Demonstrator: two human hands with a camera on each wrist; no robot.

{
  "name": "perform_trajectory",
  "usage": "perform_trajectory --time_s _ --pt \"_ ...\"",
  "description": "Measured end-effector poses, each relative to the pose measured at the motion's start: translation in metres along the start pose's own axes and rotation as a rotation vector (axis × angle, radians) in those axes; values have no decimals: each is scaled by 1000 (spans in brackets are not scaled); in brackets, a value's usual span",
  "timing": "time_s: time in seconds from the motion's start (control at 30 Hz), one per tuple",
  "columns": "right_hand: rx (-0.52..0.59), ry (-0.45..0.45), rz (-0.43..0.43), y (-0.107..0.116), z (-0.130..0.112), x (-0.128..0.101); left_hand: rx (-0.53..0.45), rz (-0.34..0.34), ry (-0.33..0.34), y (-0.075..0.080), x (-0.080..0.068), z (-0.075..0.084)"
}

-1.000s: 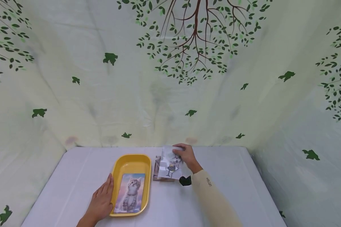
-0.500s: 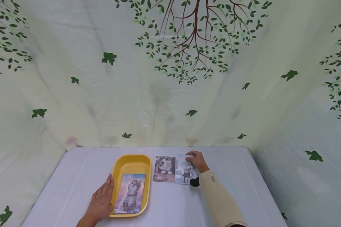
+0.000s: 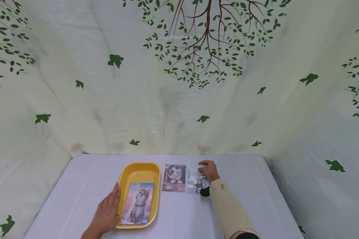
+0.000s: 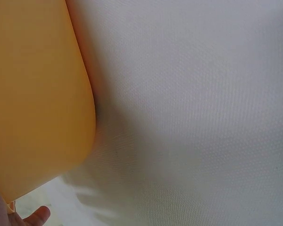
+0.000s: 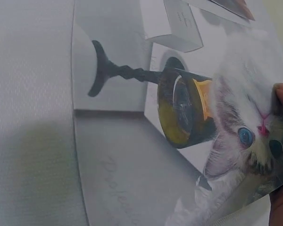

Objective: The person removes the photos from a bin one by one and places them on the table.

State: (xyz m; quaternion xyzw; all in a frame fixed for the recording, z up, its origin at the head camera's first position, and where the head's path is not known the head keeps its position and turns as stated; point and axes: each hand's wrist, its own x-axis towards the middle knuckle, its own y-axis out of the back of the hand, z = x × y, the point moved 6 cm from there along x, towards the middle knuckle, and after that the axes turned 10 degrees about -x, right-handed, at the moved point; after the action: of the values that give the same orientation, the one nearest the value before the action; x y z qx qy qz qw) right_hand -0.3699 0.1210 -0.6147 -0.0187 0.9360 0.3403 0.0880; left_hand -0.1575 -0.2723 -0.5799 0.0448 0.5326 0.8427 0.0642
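— So where's the glossy photo (image 3: 195,183) now?
— On the white table (image 3: 257,205), long axis running away from the person, beside another cat photo (image 3: 174,178). The right hand (image 3: 208,170) pinches its far corner.
— And a second ago?
— It was lifted over that photo. The left hand (image 3: 106,212) rests flat against the yellow tray (image 3: 140,170), unchanged.
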Motion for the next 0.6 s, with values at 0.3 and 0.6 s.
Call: perform_trajectory --time_s 0.3,0.6 --pt "-14 14 16 4 -5 1 14 28 -14 0 1 0" --pt "105 232 14 -11 -50 -22 -4 -9 6 0 -1 0"
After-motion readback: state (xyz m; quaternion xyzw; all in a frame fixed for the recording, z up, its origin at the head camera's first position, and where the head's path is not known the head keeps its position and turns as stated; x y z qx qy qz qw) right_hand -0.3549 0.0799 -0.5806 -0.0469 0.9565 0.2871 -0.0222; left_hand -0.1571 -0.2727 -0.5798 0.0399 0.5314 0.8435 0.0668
